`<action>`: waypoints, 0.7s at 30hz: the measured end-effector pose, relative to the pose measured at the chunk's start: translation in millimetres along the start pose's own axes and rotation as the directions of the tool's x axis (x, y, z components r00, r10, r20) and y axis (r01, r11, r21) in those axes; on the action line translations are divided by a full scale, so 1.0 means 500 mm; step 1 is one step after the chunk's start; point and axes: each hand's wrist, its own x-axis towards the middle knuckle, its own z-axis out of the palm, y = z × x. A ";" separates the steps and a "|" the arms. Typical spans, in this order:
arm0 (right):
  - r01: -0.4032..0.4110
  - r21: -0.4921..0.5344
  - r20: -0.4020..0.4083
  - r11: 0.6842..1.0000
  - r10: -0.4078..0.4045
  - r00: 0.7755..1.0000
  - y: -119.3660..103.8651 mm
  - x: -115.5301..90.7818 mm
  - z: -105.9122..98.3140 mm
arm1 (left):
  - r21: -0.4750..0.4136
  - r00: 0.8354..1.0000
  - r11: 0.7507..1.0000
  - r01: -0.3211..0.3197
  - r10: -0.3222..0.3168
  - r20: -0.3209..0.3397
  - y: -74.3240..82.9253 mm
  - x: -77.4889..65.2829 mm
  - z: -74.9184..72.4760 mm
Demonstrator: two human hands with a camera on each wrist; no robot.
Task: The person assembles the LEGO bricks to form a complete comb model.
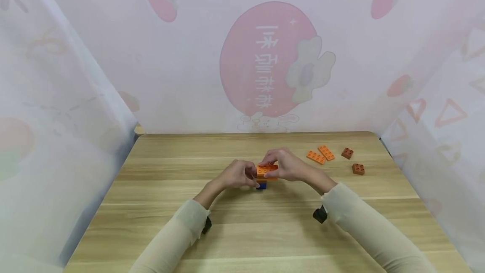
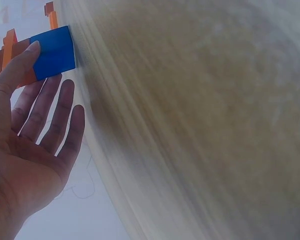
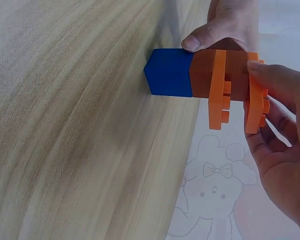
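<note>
A small tower of toy building bricks stands upright near the middle of the table, between both hands. At its base is a blue brick [image 3: 168, 72]. Above that come a brown brick [image 3: 201, 75], an orange plate [image 3: 217, 107], a second brown brick [image 3: 236, 82] and a top orange plate [image 1: 267, 170] with studs facing up. Both plates overhang the bricks on one side. My left hand [image 1: 238, 175] holds the tower low, thumb on the blue brick. With thumb and fingers, my right hand [image 1: 289, 167] pinches the top orange plate.
Two loose orange plates [image 1: 316, 157] lie on the wooden table [image 1: 170, 167] at the back right. Farther right are two loose brown bricks [image 1: 358, 169]. A pale printed curtain [image 1: 189, 75] hangs behind the table and along both sides.
</note>
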 end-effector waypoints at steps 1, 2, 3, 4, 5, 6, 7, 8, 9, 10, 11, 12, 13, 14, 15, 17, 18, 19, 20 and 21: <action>0.000 0.001 0.000 1.000 0.000 1.000 -0.001 0.000 0.000 | -0.001 1.000 1.000 0.000 0.000 0.001 0.000 0.000 0.000; 0.000 0.001 -0.001 1.000 0.000 1.000 -0.001 0.000 0.000 | 0.001 1.000 1.000 0.003 -0.003 0.002 -0.001 0.000 0.000; 0.002 0.001 -0.002 1.000 -0.002 1.000 -0.002 0.000 0.000 | 0.003 1.000 1.000 0.006 -0.006 0.002 -0.001 0.000 0.000; 0.003 0.001 -0.004 1.000 -0.003 1.000 -0.003 0.000 0.001 | 0.001 1.000 1.000 0.006 -0.006 0.001 -0.002 0.000 0.000; 0.004 0.001 -0.006 1.000 -0.004 1.000 -0.003 0.000 0.001 | 0.002 1.000 1.000 0.005 -0.005 -0.001 -0.002 0.000 0.000; 0.006 0.002 -0.007 1.000 -0.006 1.000 -0.003 0.000 0.002 | 0.004 1.000 1.000 0.008 -0.008 -0.001 -0.003 0.000 0.000; 0.007 0.003 -0.008 1.000 -0.007 1.000 -0.003 0.000 0.002 | 0.003 1.000 1.000 0.008 -0.008 -0.002 -0.003 -0.001 0.000; 0.008 0.006 -0.010 1.000 -0.008 1.000 -0.003 0.000 0.002 | 0.003 1.000 1.000 0.003 -0.003 -0.003 -0.003 -0.001 0.000; 0.008 0.009 -0.011 1.000 -0.008 1.000 -0.004 0.000 0.002 | 0.002 1.000 1.000 -0.001 0.001 -0.002 -0.003 -0.001 0.000; 0.008 0.010 -0.013 1.000 -0.008 1.000 -0.004 0.000 0.002 | -0.001 1.000 1.000 -0.002 0.002 -0.001 -0.003 -0.001 0.000; 0.008 0.010 -0.014 1.000 -0.008 1.000 -0.004 0.000 0.002 | 0.001 1.000 1.000 -0.003 0.003 0.000 -0.002 -0.001 0.000; 0.008 0.012 -0.015 1.000 -0.008 1.000 -0.004 0.000 0.002 | 0.000 1.000 1.000 -0.004 0.004 0.000 -0.002 -0.001 0.000; 0.008 0.012 -0.017 1.000 -0.007 1.000 -0.004 -0.001 0.002 | 0.000 1.000 1.000 -0.004 0.004 -0.001 -0.001 0.000 0.000; 0.008 0.011 -0.019 1.000 -0.008 1.000 -0.003 -0.001 0.002 | 0.002 1.000 1.000 -0.005 0.005 -0.004 -0.001 0.000 0.000; 0.009 0.009 -0.020 1.000 -0.009 1.000 -0.003 -0.001 0.002 | 0.003 1.000 1.000 -0.001 0.001 -0.004 -0.001 0.000 0.000; 0.013 0.006 -0.021 1.000 -0.013 1.000 -0.001 -0.002 0.003 | 0.007 1.000 1.000 0.004 -0.004 -0.006 0.000 0.001 0.001; 0.013 0.007 -0.020 1.000 -0.013 1.000 0.001 -0.002 0.004 | 0.006 1.000 1.000 0.006 -0.006 -0.006 0.000 0.001 0.001; 0.011 0.007 -0.020 1.000 -0.011 1.000 0.001 -0.003 0.004 | 0.008 1.000 1.000 0.008 -0.008 -0.005 0.000 0.001 0.001; 0.012 0.007 -0.020 1.000 -0.012 1.000 0.002 -0.004 0.005 | 0.008 1.000 1.000 0.010 -0.010 -0.004 0.000 0.001 0.001; 0.013 0.008 -0.020 1.000 -0.013 1.000 0.003 -0.004 0.006 | 0.007 1.000 1.000 0.011 -0.011 -0.002 -0.001 0.001 0.001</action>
